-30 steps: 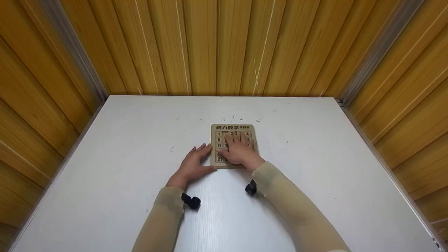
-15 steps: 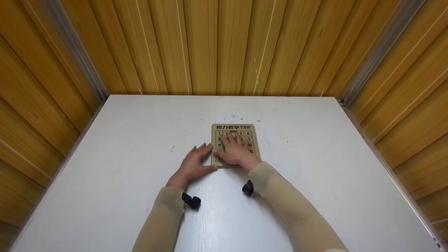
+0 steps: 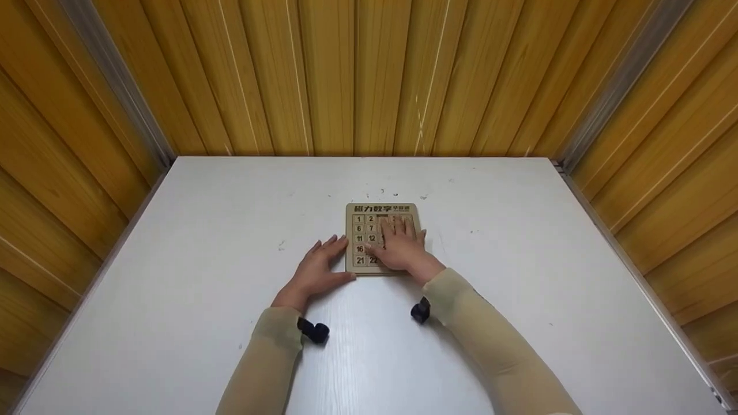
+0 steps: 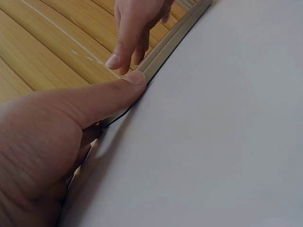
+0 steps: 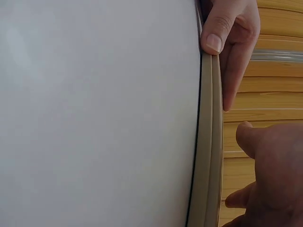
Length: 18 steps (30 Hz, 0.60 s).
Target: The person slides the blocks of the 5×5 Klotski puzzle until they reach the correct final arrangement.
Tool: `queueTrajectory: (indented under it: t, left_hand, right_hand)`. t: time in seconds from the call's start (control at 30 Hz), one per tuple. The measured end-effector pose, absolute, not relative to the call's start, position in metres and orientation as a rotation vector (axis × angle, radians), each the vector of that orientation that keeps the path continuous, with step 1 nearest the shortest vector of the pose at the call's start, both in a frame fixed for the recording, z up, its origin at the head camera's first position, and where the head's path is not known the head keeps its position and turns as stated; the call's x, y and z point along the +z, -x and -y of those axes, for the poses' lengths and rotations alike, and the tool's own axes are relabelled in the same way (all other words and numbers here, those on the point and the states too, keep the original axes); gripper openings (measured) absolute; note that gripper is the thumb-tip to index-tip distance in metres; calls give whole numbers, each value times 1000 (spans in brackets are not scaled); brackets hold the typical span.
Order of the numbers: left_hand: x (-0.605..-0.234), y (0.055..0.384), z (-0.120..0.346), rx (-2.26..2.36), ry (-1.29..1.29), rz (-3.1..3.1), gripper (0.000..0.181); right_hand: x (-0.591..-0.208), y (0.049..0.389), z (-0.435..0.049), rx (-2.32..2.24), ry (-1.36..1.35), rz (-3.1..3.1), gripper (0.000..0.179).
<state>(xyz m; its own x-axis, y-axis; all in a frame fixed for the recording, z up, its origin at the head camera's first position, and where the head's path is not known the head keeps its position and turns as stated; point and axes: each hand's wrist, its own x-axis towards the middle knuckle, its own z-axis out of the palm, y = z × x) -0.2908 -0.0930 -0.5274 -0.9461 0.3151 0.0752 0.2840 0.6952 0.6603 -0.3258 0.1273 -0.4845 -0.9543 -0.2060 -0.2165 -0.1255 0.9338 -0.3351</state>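
A wooden sliding number puzzle [image 3: 350, 253] lies flat on the white table in the head view, with Chinese lettering along its top border. Tiles 1 and 2 show at the left of the top row, with a dark gap right of them. My left hand [image 3: 316, 271] steadies the near-left corner, thumb at the front edge and straight fingers along the left side. Over the right part of the tiles spreads my right hand [image 3: 400, 249], fingertips on the upper rows, covering many numbers. Both wrist views show the puzzle's pale edge [image 4: 165, 49] [image 5: 208, 137] from low down.
The white table [image 3: 173, 259] surrounds the puzzle, with small dark marks [image 3: 395, 195] beyond its far edge. Yellow wood-look panels [image 3: 328, 75] stand behind and at both sides, with grey metal posts [image 3: 124, 86] in the corners. A black wrist camera [image 3: 314, 331] hangs at the left sleeve.
The gap in the top row has moved from the second place to the third, as tile 2 slid left. My right hand shifted left, then back right. My left hand stayed in place.
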Motion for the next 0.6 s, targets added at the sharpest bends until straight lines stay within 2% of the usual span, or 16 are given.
queueTrajectory:
  t: [0.6]
  left_hand:
    - [-529,291,96,1093,-543,-2859,88]
  right_hand:
    - [-487,326,-115,-462,374,-2829,90]
